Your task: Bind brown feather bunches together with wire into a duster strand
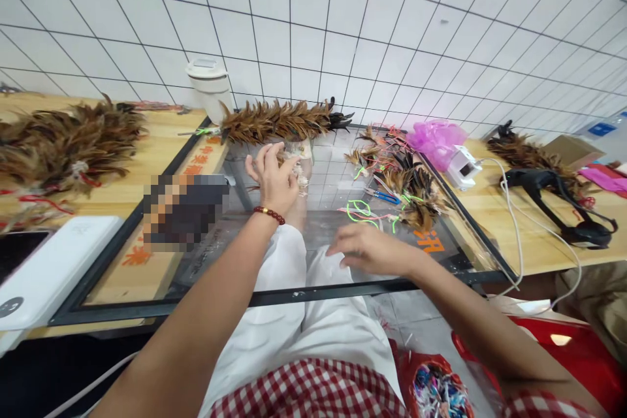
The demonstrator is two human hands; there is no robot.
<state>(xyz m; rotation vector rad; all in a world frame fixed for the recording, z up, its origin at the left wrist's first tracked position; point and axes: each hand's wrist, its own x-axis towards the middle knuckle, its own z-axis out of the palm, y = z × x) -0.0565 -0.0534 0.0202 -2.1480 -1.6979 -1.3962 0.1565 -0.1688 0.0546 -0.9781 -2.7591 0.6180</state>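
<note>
My left hand (277,179), with a dark red bead bracelet on the wrist, is over the glass tabletop (328,183). Its fingers are curved and apart, beside a small clump of whitish fluffy material (301,177). The fingertips partly cover what lies behind them. Lower on the right, my right hand (369,249) hovers above the glass, its fingers loosely bent and holding nothing. Just beyond it lie blue-handled snips (383,195), bright green cords (363,211) and small bunches of brown feathers (416,186). A long brown feather strand (277,121) runs along the back.
A white lidded container (210,88) stands by the tiled wall. More feathers (68,144) and a white box (63,274) lie left. To the right are a pink plastic bag (435,142), a white device (463,168) with a cable, and a black strap (558,206).
</note>
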